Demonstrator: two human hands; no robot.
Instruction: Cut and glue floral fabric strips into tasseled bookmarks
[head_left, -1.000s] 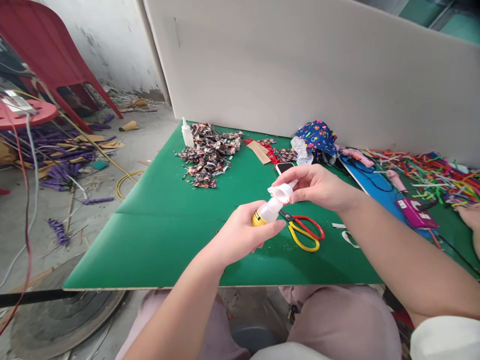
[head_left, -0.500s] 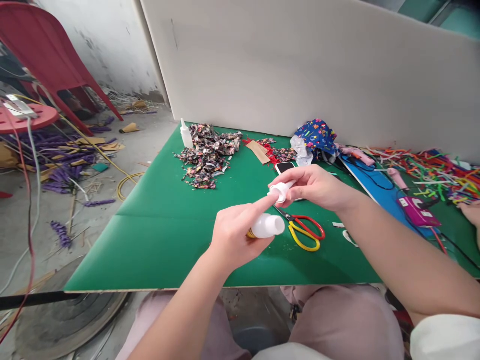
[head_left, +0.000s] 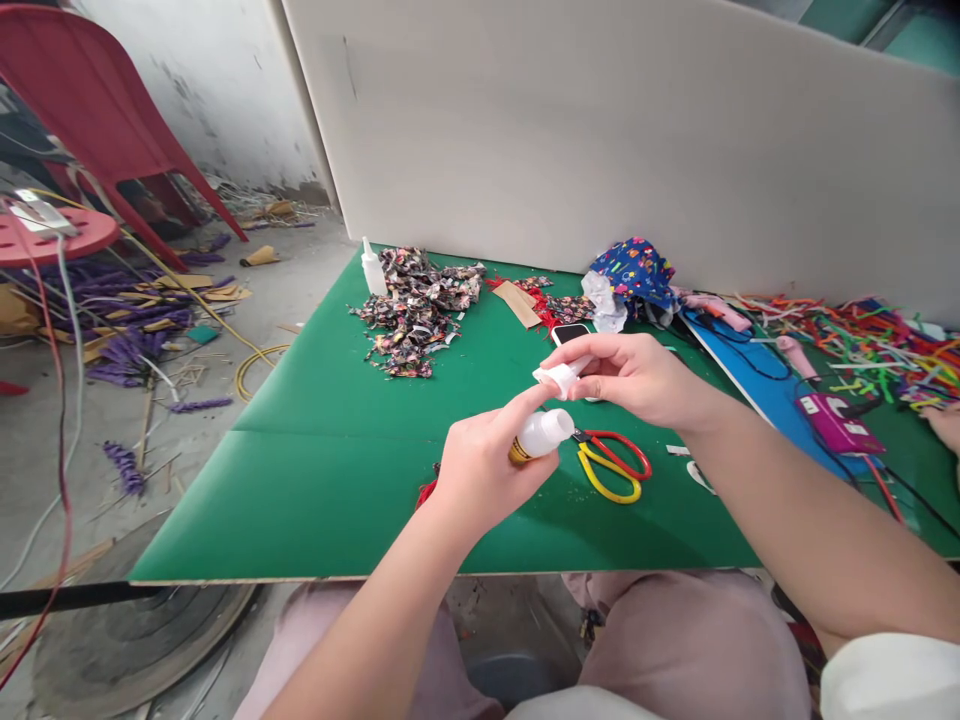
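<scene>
My left hand (head_left: 487, 460) is closed around a small white plastic bottle (head_left: 544, 433) with a yellow label, its cap off and its mouth pointing up and right. The index finger of that hand reaches out to a white nozzle cap (head_left: 562, 376). My right hand (head_left: 637, 375) pinches the cap between thumb and fingers, tilted, just above the bottle's mouth. Red-and-yellow-handled scissors (head_left: 611, 467) lie on the green table below my right hand. A phone (head_left: 570, 336) lies partly hidden behind it. Something red (head_left: 426, 492) shows beside my left wrist.
A pile of patterned cloth pieces (head_left: 420, 305) and another white nozzle bottle (head_left: 373, 268) are at the back left. Blue patterned fabric (head_left: 634, 275), a purple device (head_left: 836, 422) and colourful strips (head_left: 847, 340) lie to the right. Another person's hand (head_left: 945, 425) shows at the right edge.
My left hand and the bottle have shifted slightly right and up, closer to the cap. The cap has tilted in my right hand. Red material by my left wrist has come into view.
</scene>
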